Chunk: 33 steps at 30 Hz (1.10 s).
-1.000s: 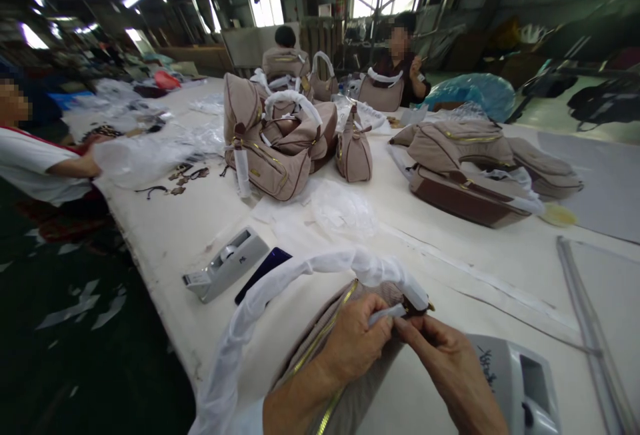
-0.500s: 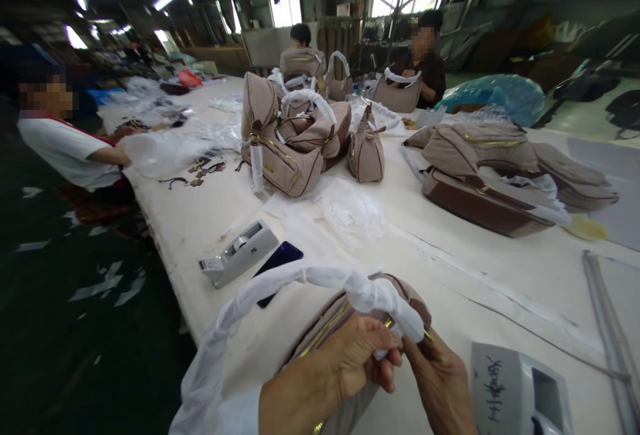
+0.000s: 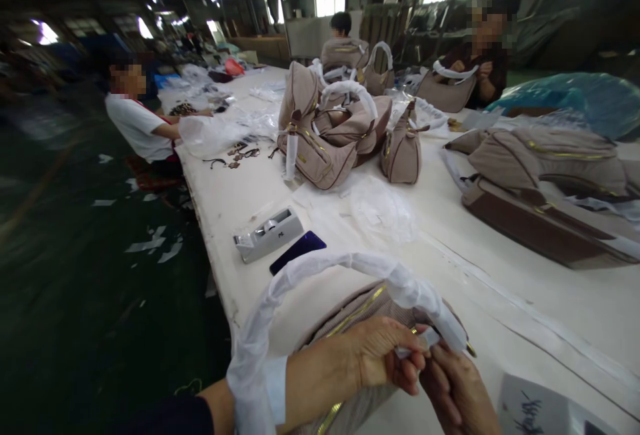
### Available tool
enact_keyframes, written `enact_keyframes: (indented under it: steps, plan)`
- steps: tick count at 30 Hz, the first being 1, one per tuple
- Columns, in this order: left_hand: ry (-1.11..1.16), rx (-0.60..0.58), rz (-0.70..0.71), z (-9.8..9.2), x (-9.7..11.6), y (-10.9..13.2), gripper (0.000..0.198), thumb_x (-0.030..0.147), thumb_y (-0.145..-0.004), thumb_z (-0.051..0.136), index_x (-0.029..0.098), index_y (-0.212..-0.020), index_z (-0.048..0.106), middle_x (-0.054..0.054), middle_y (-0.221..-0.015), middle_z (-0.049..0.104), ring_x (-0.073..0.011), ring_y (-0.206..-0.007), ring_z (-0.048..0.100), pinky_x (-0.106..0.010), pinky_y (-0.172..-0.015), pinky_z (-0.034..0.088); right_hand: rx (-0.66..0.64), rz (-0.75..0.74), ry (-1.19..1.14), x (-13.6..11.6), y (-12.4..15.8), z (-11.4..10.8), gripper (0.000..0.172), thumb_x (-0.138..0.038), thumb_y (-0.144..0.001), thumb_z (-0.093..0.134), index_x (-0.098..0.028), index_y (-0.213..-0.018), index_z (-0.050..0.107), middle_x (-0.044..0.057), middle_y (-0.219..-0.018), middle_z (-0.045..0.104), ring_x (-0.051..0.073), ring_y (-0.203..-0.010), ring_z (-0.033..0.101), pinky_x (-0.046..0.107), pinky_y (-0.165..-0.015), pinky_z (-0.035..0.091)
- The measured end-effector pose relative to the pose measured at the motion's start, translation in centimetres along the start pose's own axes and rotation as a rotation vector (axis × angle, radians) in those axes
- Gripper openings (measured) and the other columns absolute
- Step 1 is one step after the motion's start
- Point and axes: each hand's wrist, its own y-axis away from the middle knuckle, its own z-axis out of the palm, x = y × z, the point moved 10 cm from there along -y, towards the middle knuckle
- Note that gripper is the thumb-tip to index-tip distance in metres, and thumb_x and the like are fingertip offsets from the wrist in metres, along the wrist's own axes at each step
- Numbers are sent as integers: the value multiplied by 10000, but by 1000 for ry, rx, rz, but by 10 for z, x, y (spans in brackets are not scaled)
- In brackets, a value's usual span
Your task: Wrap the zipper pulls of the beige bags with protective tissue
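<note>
In front of me on the table lies a taupe handbag (image 3: 345,318) with gold zips. Its arched handle (image 3: 320,263) is wrapped in white paper. My left hand (image 3: 387,355) reaches through the loop of the handle and pinches a small whitish strip of tape (image 3: 429,338) near the handle's right end. Beside it, my right hand (image 3: 457,378) is closed at the same spot, its fingertips against the strip and the wrapping. Exactly what the right fingers grip is partly hidden. A pale strip (image 3: 275,385) shows across my left forearm at the handle's left side.
A grey tape dispenser (image 3: 270,232) and a dark blue phone (image 3: 299,252) lie beyond the handle. Another dispenser (image 3: 540,408) stands by my right hand. More handbags (image 3: 320,155) are piled farther back, with others (image 3: 550,188) at right. Co-workers sit around the table.
My view has turned left, so the scene sits farther right. Both hands stay by the handle's right end, and the strip between the fingers shows more clearly.
</note>
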Motion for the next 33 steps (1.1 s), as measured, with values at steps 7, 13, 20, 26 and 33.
enact_keyframes:
  steps: [7, 13, 20, 26, 33]
  plan:
    - [81, -203, -143, 17, -10, 7, 115, 40, -642, 579, 133, -708, 559, 9, -532, 592, -78, -367, 514, -158, -369, 421, -321, 162, -265, 14, 4, 15, 338, -365, -698, 687, -169, -476, 524, -131, -290, 120, 5, -268, 107, 140, -317, 204]
    - [105, -253, -283, 20, -22, 10, 23, 103, -709, 536, 106, -719, 557, 46, -479, 484, -40, -325, 408, -167, -407, 374, -276, 189, -155, 10, 7, 16, 391, -429, -664, 694, -168, -444, 505, -145, -278, 91, -9, -233, 46, 128, -276, 126]
    - [85, -262, -273, 22, -27, 8, 77, 130, -671, 591, 127, -731, 542, 60, -492, 485, -29, -325, 401, -171, -408, 360, -293, 142, -67, 8, 1, 9, 447, -492, -627, 689, -167, -381, 505, -118, -216, 89, 11, -211, 101, 148, -277, 149]
    - [-206, -29, 356, 16, 8, 3, 265, 365, -653, 652, 141, -686, 513, 18, -501, 553, -102, -337, 495, -211, -357, 374, -227, 122, 3, 3, 11, -1, 321, -448, -715, 672, -138, -639, 640, 15, -463, 558, 15, -272, 287, 156, -311, 177]
    - [-568, 215, 596, 17, 22, 24, 179, 314, -763, 549, 136, -747, 557, -7, -591, 590, -111, -459, 563, -199, -420, 424, 203, -102, 5, -14, 32, -18, 386, -504, -592, 767, -164, -668, 602, -52, -426, 472, 49, -377, 372, 151, -372, 279]
